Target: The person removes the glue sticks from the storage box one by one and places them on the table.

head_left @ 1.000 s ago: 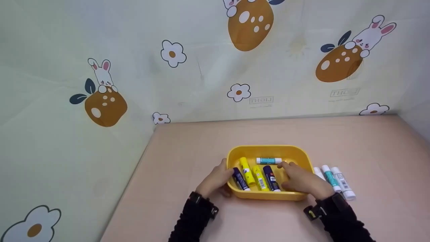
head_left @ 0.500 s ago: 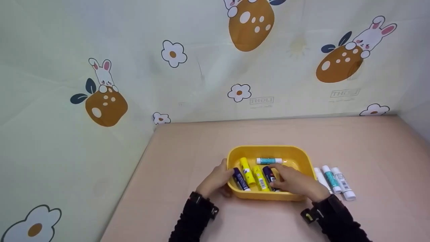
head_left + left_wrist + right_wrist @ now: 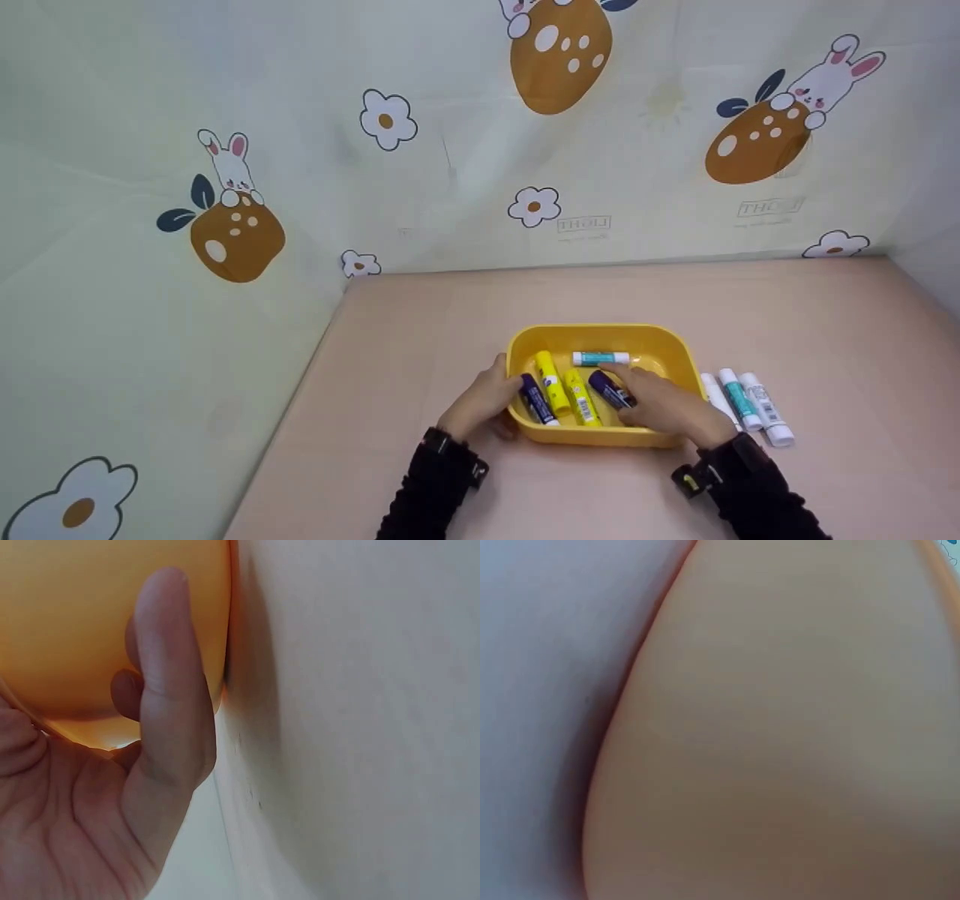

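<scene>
A yellow plastic tray [image 3: 675,352] sits on the table, and my left hand [image 3: 480,401] grips its left end, thumb over the rim. In the left wrist view, the fingers [image 3: 169,645] curl against the outside of the tray wall [image 3: 67,622]. Reaching into the tray, my right hand [image 3: 664,401] pinches a dark blue glue stick [image 3: 609,388], which lies slanted between index finger and thumb. Left of it are a yellow glue stick [image 3: 582,397], another yellow one [image 3: 552,384] and a second dark blue one [image 3: 537,399]. A teal-and-white glue stick [image 3: 589,358] lies crosswise behind.
Right of the tray, a white glue stick [image 3: 721,401], a teal-and-white one [image 3: 741,400] and another white one [image 3: 766,409] lie side by side on the table [image 3: 435,315]. A patterned cloth wall [image 3: 450,187] rises behind. The tray wall [image 3: 780,727] fills most of the right wrist view.
My right hand has moved left inside the tray onto the right-hand dark blue glue stick, whose lower end has swung to the right. My left hand has stayed on the tray.
</scene>
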### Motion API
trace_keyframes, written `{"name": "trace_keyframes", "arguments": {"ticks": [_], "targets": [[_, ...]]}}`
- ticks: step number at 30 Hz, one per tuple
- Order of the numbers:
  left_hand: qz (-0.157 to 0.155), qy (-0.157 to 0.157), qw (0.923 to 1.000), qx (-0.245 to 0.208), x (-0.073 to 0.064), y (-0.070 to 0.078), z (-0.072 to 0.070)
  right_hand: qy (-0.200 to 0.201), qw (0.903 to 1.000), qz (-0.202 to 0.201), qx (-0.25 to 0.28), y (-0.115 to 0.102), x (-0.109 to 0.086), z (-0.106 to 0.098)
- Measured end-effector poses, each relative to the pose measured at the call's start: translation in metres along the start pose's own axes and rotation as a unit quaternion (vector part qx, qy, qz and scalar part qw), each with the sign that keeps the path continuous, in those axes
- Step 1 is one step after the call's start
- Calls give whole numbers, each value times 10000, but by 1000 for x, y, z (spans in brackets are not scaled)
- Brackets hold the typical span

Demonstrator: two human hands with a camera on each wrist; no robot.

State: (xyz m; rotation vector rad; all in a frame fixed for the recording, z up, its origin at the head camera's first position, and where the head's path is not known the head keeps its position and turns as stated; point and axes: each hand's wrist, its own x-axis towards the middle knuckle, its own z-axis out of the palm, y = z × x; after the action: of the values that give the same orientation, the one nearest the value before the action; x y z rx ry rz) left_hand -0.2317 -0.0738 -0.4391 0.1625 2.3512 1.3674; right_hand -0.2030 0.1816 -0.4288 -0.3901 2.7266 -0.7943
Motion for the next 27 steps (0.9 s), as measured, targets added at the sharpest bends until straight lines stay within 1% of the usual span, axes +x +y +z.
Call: {"name": "trace_keyframes", "arguments": {"ticks": [3,8,14,20,23,27], "targets": [[40,0,10000,28,0,0,0,-76,9998,88,-152,2,-1,-1],[-32,29,10000,67,0,0,1,-174,9991,269,-275,3,-3,-2],[-80,63,9999,135,0,0,1,-65,9987,355,-357,3,-2,-3],[-54,65,9999,71,-1,1,0,1,9980,492,-399,3,-1,-4],[-33,53,10000,43,-2,1,0,33,9978,496,-430,4,0,-4],[-51,38,10000,19,-1,1,0,124,9983,404,-411,4,-1,-8]]}}
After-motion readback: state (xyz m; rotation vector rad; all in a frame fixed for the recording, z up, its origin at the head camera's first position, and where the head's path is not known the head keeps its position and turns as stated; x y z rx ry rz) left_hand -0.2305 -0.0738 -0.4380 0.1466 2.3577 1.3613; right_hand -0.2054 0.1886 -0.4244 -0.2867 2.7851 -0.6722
